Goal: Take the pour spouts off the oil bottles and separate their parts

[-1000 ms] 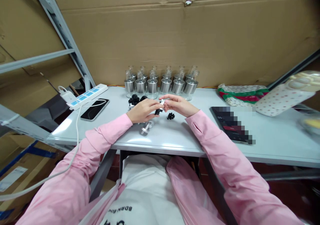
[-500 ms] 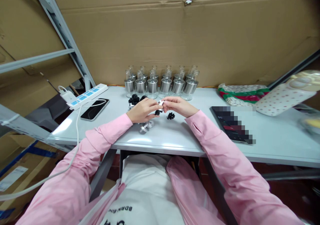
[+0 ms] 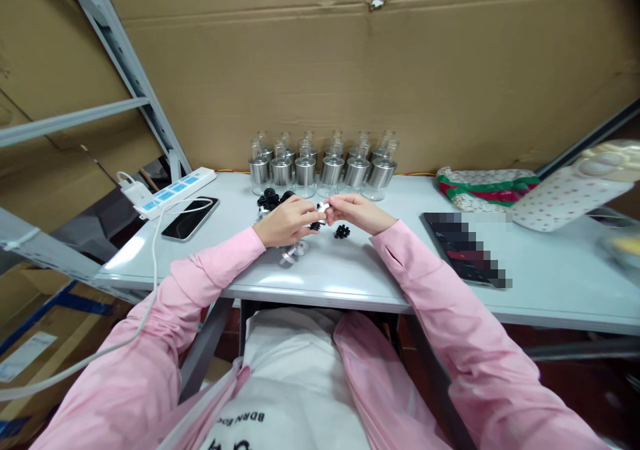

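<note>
My left hand [image 3: 287,221] and my right hand [image 3: 356,213] meet over the middle of the table. Between their fingertips is a small silver-white part [image 3: 323,207], pinched from both sides. A black toothed piece [image 3: 315,225] shows just under my left fingers; whether it is joined to the silver part is unclear. Another black toothed piece [image 3: 342,232] lies on the table below my right hand. Black round pieces [image 3: 269,199] are heaped behind my left hand, and silver disc-like parts [image 3: 289,255] lie in front of it, partly covered by the hand.
Two rows of glass bottles with metal sleeves [image 3: 305,170] stand at the back of the grey table [image 3: 350,283]. At left are a phone [image 3: 191,219], a power strip [image 3: 176,192] and a cable. To the right lie a dark device [image 3: 463,250], a patterned pouch [image 3: 485,189] and a dotted bottle [image 3: 555,197].
The silver part between my fingertips has tilted to lie flatter. My fingers have shifted slightly around it; both arms stay nearly where they were.
</note>
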`<action>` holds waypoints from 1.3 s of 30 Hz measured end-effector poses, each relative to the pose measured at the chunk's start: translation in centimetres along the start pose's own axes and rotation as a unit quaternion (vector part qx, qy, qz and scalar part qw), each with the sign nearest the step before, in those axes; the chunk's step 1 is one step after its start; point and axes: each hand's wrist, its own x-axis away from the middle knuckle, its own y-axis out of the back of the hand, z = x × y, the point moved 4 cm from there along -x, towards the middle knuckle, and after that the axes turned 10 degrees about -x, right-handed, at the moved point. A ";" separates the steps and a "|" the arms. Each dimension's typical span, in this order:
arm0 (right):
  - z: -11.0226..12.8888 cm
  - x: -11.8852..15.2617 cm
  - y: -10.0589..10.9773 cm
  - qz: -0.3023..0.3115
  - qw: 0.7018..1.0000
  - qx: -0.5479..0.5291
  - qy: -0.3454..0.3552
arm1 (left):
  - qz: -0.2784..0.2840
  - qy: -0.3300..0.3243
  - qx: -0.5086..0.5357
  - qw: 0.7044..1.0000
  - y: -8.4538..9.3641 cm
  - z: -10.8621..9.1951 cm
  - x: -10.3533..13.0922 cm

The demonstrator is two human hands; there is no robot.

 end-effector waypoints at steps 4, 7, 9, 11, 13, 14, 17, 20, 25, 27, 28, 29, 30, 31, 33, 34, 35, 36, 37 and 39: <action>-0.2 -0.2 0.1 -0.009 1.000 0.011 -0.012 | 0.001 -0.010 0.016 1.000 0.0 -0.3 0.0; -0.2 -0.2 0.1 -0.011 1.000 -0.004 -0.007 | -0.044 0.025 0.058 0.997 0.2 -0.2 0.1; -0.1 -0.2 0.1 -0.015 1.000 -0.007 -0.003 | -0.083 0.063 0.100 0.990 0.3 0.1 0.2; 0.0 -0.2 0.0 -0.023 1.000 0.010 0.007 | -0.103 0.094 0.143 0.980 0.3 0.3 0.3; 0.2 -0.1 0.1 -0.037 0.998 0.042 0.035 | -0.094 0.115 0.183 0.972 0.1 0.5 0.3; 0.4 -0.1 0.1 -0.042 0.996 0.056 0.052 | -0.085 0.126 0.198 0.968 -0.1 0.6 0.3; 0.4 0.0 -0.2 -0.035 0.995 0.066 0.067 | -0.052 0.148 0.215 0.964 -0.4 0.9 0.2; -0.1 -0.1 -0.5 -0.017 0.998 0.050 0.033 | -0.030 0.153 0.201 0.967 -0.5 1.0 0.3; -0.6 -0.3 -0.8 -0.012 0.999 0.028 0.021 | -0.022 0.145 0.187 0.971 -0.4 0.9 0.4; -0.7 -0.3 -0.8 -0.012 0.999 0.025 0.024 | -0.023 0.147 0.189 0.971 -0.4 0.9 0.4; -0.7 -0.3 -0.8 -0.013 0.999 0.025 0.030 | -0.025 0.150 0.190 0.970 -0.4 0.9 0.3; -0.6 -0.3 -0.7 -0.014 0.999 0.025 0.038 | -0.027 0.153 0.192 0.969 -0.4 0.9 0.3; -0.6 -0.3 -0.7 -0.015 0.998 0.027 0.047 | -0.029 0.156 0.193 0.968 -0.5 0.9 0.3; -0.6 -0.3 -0.6 -0.017 0.998 0.029 0.057 | -0.030 0.160 0.194 0.967 -0.5 0.9 0.3; -0.6 -0.4 -0.6 -0.017 0.997 0.037 0.071 | -0.032 0.166 0.197 0.966 -0.6 0.9 0.3; -0.7 -0.4 -0.6 -0.016 0.996 0.042 0.075 | -0.034 0.169 0.198 0.965 -0.7 0.9 0.4; -0.7 -0.3 -0.6 -0.016 0.995 0.048 0.080 | -0.036 0.171 0.200 0.964 -0.7 1.0 0.4; -0.7 -0.3 -0.7 -0.018 0.995 0.053 0.085 | -0.039 0.172 0.200 0.964 -0.8 1.0 0.4; -0.7 -0.3 -0.8 -0.021 0.994 0.057 0.089 | -0.042 0.172 0.201 0.964 -0.8 1.0 0.4; -0.6 -0.2 -1.0 -0.030 0.993 0.064 0.097 | -0.048 0.172 0.198 0.964 -0.8 1.0 0.4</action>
